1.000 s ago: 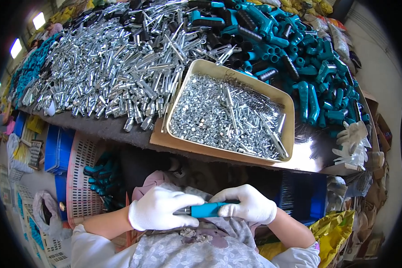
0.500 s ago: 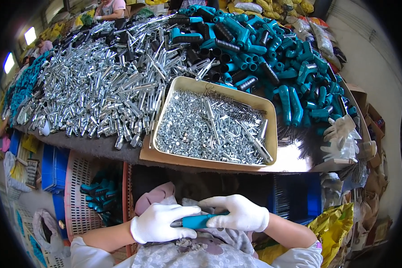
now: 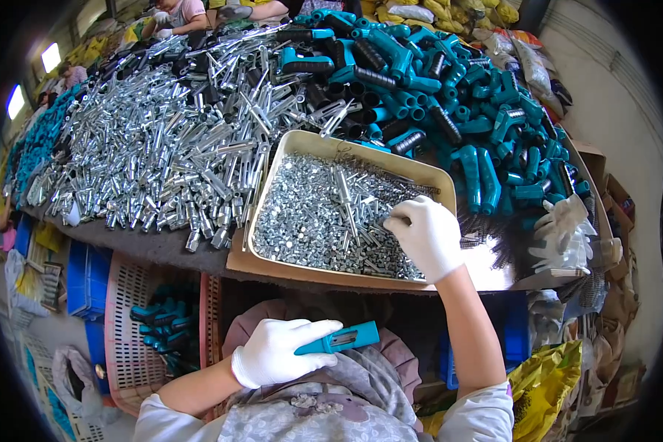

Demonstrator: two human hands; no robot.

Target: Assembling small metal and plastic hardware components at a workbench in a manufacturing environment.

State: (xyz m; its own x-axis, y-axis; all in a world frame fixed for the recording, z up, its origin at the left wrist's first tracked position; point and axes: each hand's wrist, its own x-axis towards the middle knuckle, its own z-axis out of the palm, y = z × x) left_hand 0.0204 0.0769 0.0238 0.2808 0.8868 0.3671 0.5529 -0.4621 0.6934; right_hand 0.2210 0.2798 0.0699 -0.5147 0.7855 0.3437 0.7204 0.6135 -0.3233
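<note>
My left hand (image 3: 283, 355), in a white glove, is closed round a teal tool housing (image 3: 353, 337) above my lap. A slot in the housing's side shows metal inside. My right hand (image 3: 427, 234), gloved too, reaches over the right side of a cream tray (image 3: 287, 146). Its thumb and fingertips are pinched together at the small parts; whatever is between them is too small to make out. The tray holds many small silver metal pieces (image 3: 302, 214), longer metal rods (image 3: 345, 197) and dark springs.
Left of the tray spreads a heap of silver metal fittings (image 3: 162, 140). Teal pistol-shaped housings (image 3: 398, 55) pile up behind and to the right. White gloves (image 3: 563, 236) lie at the table's right edge. A pink basket (image 3: 136, 324) with teal parts stands lower left. People (image 3: 180, 15) work across the table.
My right hand has let go of the teal housing and moved up and right to the tray. My left hand still holds the housing, now tilted. A co-worker's arm appears at the far side.
</note>
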